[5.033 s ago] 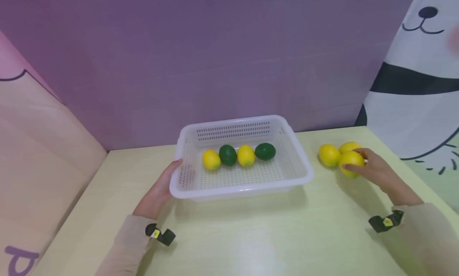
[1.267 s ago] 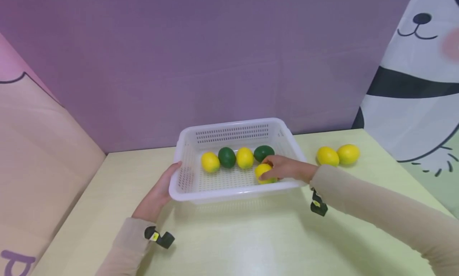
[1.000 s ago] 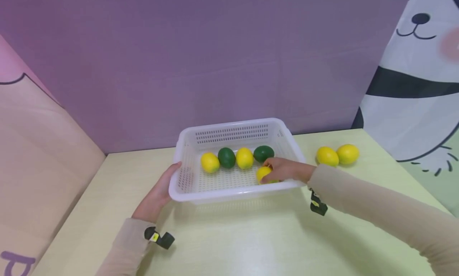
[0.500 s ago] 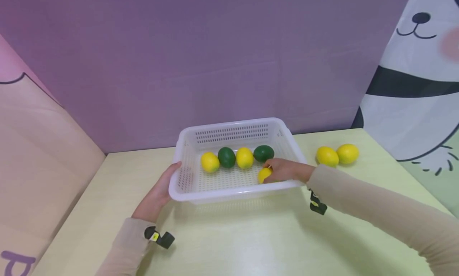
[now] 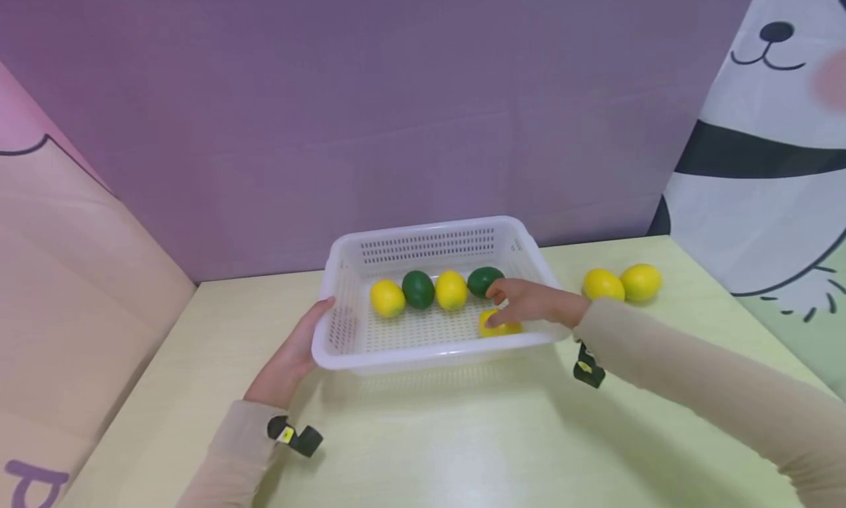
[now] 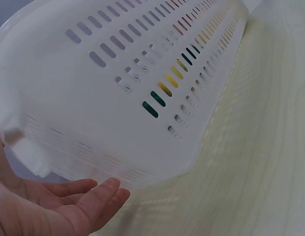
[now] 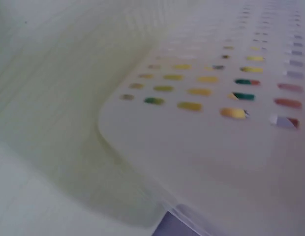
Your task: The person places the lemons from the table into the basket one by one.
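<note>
A white slotted plastic basket point(image 5: 436, 355) stands on the table. My left hand point(image 5: 291, 354) holds its left end, thumb at the rim; in the left wrist view its fingers point(image 6: 96, 199) curve under the side. Inside lie a lemon point(image 5: 388, 298), a dark green egg-shaped fruit point(image 5: 418, 290), another lemon point(image 5: 452, 291) and a second dark green fruit point(image 5: 485, 281), in a row. In front of that row lies a third lemon point(image 5: 497, 326), partly covered by my right hand point(image 5: 534, 302), whose fingers are spread above it. The right wrist view shows only the basket's wall point(image 7: 206, 157), the hand hidden behind it.
Two lemons, one on the left point(image 5: 603, 283) and one on the right point(image 5: 641, 282), lie together on the table point(image 5: 429, 449) right of the basket. A purple cloth point(image 5: 396, 126) hangs behind the table. Printed panels flank both sides.
My right hand took a lemon from the right-hand group, brought it left into the basket and set it down. Its fingers have now spread and lifted slightly. The left hand stays on the basket.
</note>
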Motion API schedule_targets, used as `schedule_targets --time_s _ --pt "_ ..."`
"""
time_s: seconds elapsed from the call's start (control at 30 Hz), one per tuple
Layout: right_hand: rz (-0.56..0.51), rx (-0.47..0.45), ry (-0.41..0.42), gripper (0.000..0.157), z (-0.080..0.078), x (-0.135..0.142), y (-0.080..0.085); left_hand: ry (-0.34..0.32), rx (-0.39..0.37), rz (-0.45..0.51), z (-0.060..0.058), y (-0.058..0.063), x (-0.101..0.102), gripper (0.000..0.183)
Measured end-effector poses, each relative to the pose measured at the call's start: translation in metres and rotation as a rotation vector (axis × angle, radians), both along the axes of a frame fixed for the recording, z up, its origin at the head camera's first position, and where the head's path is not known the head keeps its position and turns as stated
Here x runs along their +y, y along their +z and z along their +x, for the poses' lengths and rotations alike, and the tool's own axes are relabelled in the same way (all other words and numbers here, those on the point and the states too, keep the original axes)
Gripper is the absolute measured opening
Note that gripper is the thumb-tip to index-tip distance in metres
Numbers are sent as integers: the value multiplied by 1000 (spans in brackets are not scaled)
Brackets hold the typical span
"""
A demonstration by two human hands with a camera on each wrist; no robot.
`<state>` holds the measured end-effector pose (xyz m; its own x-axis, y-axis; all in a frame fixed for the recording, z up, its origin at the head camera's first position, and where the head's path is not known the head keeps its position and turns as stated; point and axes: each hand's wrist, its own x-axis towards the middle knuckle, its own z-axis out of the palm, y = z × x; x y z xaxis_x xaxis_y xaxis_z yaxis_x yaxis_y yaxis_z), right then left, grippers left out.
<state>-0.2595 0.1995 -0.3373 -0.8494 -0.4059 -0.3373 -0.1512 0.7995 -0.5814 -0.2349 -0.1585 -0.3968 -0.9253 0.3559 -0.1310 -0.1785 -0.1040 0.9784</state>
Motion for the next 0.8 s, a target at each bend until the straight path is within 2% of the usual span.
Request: schedule_targets --time_s 0.2,0.37,0.6,0.8 --pt "-54 1 -18 67 -3 7 15 1 9 8 -1 1 1 62" --pt "-126 26 -24 62 -3 15 33 -10 5 9 -1 1 0 62" --pt "-206 124 -83 52 2 30 58 -24 26 7 -1 0 0 63" --pt "-259 139 -130 58 3 56 70 -20 25 2 0 -1 -1 62"
